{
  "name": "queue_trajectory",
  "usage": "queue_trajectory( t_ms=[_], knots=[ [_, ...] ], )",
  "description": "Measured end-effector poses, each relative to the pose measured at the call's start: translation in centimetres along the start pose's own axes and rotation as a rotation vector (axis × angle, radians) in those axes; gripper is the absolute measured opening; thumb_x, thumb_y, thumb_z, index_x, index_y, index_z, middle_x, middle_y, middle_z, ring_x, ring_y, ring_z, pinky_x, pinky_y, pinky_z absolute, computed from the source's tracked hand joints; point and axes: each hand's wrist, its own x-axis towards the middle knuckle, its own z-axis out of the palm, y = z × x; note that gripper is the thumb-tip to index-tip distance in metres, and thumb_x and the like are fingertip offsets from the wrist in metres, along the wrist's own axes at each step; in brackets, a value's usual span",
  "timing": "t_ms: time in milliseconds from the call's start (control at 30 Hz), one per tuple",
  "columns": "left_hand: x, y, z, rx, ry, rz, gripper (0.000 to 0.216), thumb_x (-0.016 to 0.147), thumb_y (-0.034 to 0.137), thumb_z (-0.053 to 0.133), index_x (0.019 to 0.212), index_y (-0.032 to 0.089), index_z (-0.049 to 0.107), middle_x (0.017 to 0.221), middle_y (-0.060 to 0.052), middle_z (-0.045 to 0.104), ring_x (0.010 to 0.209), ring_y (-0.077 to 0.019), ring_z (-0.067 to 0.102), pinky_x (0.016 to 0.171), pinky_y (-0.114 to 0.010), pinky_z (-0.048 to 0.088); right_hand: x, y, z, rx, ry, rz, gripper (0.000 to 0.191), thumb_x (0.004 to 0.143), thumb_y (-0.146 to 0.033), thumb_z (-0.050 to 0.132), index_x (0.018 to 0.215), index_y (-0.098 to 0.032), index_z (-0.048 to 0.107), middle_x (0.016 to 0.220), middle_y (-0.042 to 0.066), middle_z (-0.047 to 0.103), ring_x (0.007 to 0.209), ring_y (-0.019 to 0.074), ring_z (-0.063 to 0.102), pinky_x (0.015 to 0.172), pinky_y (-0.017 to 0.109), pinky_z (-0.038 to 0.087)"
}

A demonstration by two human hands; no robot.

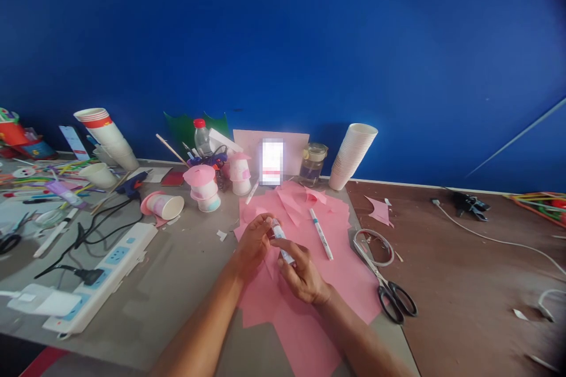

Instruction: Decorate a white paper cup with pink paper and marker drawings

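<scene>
Both my hands meet over a pile of pink paper sheets (309,300) on the table. My right hand (304,274) is wrapped round a small white tube, perhaps a glue stick (281,241), held slanted. My left hand (253,242) pinches the tube's upper end with its fingertips. A white marker pen (321,234) lies on the pink paper just right of my hands.
Black-handled scissors (384,283) lie to the right. A lit phone (271,162) stands at the back, by a glass jar (313,164) and a stack of white cups (352,156). Pink-covered cups (202,187), a power strip (104,274) with cables, and craft clutter fill the left.
</scene>
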Motion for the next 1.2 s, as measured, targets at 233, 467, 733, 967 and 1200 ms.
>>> queue_trajectory(
  t_ms=[233,467,733,967,1200],
  knots=[
    [-0.3,0.1,0.3,0.006,-0.022,-0.006,0.03,0.07,0.037,0.077,0.082,0.018,0.059,0.082,-0.002,0.064,0.065,-0.0093,0.052,0.064,-0.024,0.042,-0.1,0.3,0.1,0.002,-0.002,0.015,0.029,0.089,-0.021,0.043,0.115,-0.019,0.057,0.067,-0.001,0.055,0.05,0.0112,0.044,0.048,0.023,0.039],
    [-0.5,0.0,0.5,0.04,-0.016,0.028,0.024,0.074,0.037,0.073,0.083,0.018,0.061,0.086,-0.004,0.068,0.067,-0.0101,0.054,0.066,-0.024,0.042,0.2,0.1,-0.1,-0.013,-0.02,0.03,0.028,0.09,-0.022,0.042,0.114,-0.019,0.056,0.067,-0.001,0.056,0.049,0.0108,0.042,0.048,0.023,0.039],
    [-0.8,-1.1,0.6,0.221,-0.001,0.108,0.02,0.082,0.038,0.062,0.092,0.02,0.064,0.104,-0.005,0.07,0.078,-0.0134,0.059,0.072,-0.026,0.045,0.1,1.0,0.0,-0.08,-0.004,0.033,0.026,0.087,-0.016,0.042,0.11,-0.019,0.054,0.076,0.003,0.064,0.056,0.0137,0.053,0.056,0.026,0.046],
    [-0.9,-2.1,1.0,0.231,0.061,0.105,0.021,0.08,0.039,0.062,0.091,0.021,0.064,0.094,-0.003,0.07,0.074,-0.0135,0.059,0.066,-0.024,0.045,-0.2,1.8,0.1,0.034,-0.002,0.091,0.025,0.089,-0.015,0.039,0.11,-0.02,0.05,0.075,0.001,0.062,0.056,0.0117,0.056,0.055,0.024,0.048],
    [-1.1,-2.6,1.1,0.257,0.079,0.096,0.023,0.08,0.04,0.063,0.092,0.02,0.067,0.094,-0.003,0.07,0.074,-0.014,0.06,0.063,-0.024,0.046,0.0,1.8,0.0,-0.066,-0.006,0.039,0.018,0.089,-0.021,0.041,0.104,-0.02,0.052,0.08,0.004,0.065,0.06,0.0141,0.059,0.059,0.026,0.049]
  ],
)
